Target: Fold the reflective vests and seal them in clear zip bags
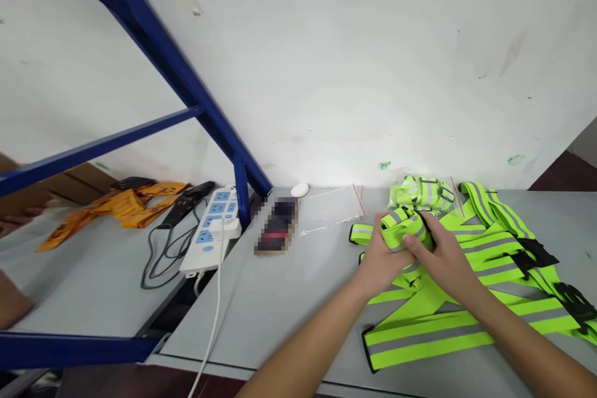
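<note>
Both my left hand (380, 261) and my right hand (445, 258) are closed around a rolled-up reflective strap (403, 227), bright yellow-green with a grey stripe. My right thumb presses on the near side of the roll. Under and right of my hands, several flat reflective straps (443, 336) in the same colours lie overlapping, with black parts at their right ends. Just behind the roll, a clear plastic bag (422, 193) holds a bundle of yellow-green strap. A flat clear bag (329, 208) with a red line along one edge lies to the left.
Left of my arms, a pixelated dark object (277, 227) and a white round item (300, 189) lie on the grey table (261, 311). Beyond are a white power strip (212, 230) with cables, a blue metal frame (186, 81), orange straps (125, 208) and another person's arm (12, 301).
</note>
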Available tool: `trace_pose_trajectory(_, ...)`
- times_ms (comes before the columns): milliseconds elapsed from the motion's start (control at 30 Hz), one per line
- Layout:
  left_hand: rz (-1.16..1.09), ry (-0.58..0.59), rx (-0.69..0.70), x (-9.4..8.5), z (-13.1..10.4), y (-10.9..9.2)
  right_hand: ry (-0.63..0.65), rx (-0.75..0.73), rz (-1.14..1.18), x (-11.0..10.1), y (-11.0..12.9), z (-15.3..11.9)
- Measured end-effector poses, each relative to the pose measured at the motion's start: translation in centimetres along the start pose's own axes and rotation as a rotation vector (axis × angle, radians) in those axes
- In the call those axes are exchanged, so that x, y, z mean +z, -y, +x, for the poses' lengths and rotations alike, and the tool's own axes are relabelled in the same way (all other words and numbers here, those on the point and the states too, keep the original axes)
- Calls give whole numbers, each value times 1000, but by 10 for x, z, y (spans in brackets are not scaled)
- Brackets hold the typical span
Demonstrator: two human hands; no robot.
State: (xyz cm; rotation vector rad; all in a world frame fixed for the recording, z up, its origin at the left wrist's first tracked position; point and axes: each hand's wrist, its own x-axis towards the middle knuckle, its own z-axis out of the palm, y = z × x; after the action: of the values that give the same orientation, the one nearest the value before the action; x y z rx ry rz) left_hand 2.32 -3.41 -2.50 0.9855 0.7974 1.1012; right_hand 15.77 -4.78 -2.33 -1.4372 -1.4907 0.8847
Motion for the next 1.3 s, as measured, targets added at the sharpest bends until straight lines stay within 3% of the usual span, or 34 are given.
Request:
trace_pose_trajectory(167,7,33,-19,-6,2,1,176,103,163,-5,-10,2)
trace_pose_trajectory(333,14,20,-135,-10,5,0,296,213,124,-12,-22,2)
trace_pose_trajectory(500,164,48,-63,-11,7,-5,211,214,127,-6,-26,4)
trace_pose_trajectory(667,622,15,159,-22,11,-4,101,214,115,1,-14,3)
trace_pose_trajectory(767,897,-105,316,-40,26,-4,52,134,88,-4,-12,6)
trace_pose_trajectory(833,1043,-288,245,-57,42,-6,-6,45,13,-11,-15,10)
trace_pose_trajectory(867,1166,-379,139,-65,51,-8,-52,-2,-44,-14,-18,12)
trace_pose_trajectory(900,1220,-404,77,-73,61,-9,-103,-48,-108,-18,-20,14)
trace_pose_trajectory(1000,1338,-406,-55,-92,89,-9,-205,-156,-293,-25,-31,18)
trace_pose_trajectory(1133,1459,-350,-175,-99,114,-5,-218,-268,-460,-27,-45,22)
trace_pose_trajectory(1300,1510,-303,-134,-94,107,-17,-260,-486,-591,-30,-60,29)
